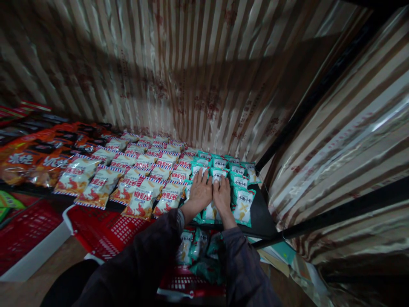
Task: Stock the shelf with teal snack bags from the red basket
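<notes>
Both of my hands lie side by side on rows of small green-and-white snack packets at the right end of a black shelf. My left hand rests palm down on the packets with its fingers spread. Beside it, my right hand lies flat on a packet, its thumb near my left hand. Neither hand grips a packet. White-and-yellow packets with red print fill the shelf to the left of my hands.
Orange snack bags lie farther left. Red baskets stand below the shelf, and more green packets sit under my arms. A black metal post rises on the right. Striped sheeting hangs behind.
</notes>
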Tool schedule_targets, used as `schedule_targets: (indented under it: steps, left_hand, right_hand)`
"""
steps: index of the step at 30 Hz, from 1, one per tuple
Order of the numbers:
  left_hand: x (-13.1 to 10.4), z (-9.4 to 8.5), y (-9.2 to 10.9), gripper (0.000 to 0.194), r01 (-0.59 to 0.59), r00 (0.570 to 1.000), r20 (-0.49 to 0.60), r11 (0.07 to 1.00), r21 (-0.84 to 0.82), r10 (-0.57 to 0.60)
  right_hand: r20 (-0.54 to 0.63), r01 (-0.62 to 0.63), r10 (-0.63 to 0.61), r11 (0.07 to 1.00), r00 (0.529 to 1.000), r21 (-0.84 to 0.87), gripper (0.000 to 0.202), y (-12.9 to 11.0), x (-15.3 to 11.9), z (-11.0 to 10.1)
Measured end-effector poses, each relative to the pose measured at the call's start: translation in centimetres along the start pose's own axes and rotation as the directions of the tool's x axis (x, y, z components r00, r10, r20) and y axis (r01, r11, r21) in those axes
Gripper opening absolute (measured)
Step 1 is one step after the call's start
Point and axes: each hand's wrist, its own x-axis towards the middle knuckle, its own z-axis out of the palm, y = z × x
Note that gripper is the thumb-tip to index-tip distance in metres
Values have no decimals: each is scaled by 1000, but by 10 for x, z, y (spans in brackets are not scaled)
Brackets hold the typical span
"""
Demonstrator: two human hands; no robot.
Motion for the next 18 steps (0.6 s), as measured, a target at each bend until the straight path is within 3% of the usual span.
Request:
schedule_targets:
  steps: [6, 9, 18]
  left_hand:
    - [29, -8, -2, 46, 55, 997, 63, 998, -34, -53]
    - [50, -13, -1, 49, 59, 992, 110, 997, -50, -53]
    - [89, -16, -18, 52, 98, 938, 325, 991, 94, -123]
  right_hand:
    - [-16, 51, -52, 998, 999, -35, 71, -4, 26, -4]
    - [60, 80, -72, 987, 996, -141, 68, -11, 47, -8]
    - [225, 17, 68, 934, 972, -358, 52, -32, 94, -23]
